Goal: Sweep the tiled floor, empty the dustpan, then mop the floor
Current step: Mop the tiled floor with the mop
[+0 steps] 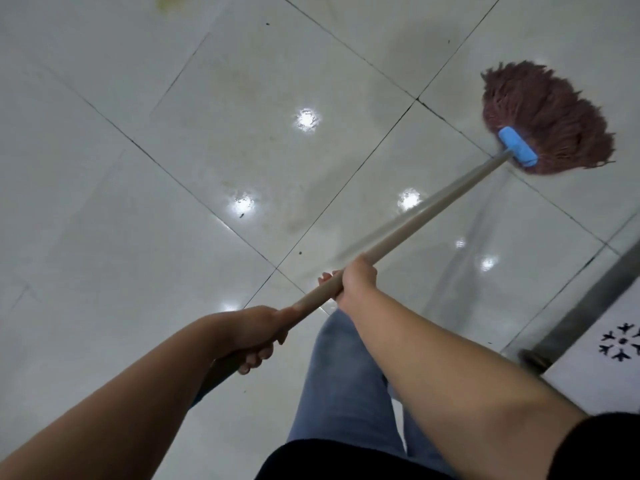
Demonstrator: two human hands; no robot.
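Both hands' fingers grasp the mop handle [415,220]; mop head [550,116] on open tiled floor [138,202].

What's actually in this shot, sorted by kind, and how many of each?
Mops: 1, the mop, reddish-brown strings, blue clamp, pale handle
Hands: 2, left hand and right hand, both gripping the handle
Floors: 1, the tiled floor
Patterned mats or tiles: 1, the patterned piece at right
Total: 5

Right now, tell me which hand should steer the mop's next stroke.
Probably the right hand: it grips the handle further forward, nearer the mop head. The left hand holds further back, suited as pivot.
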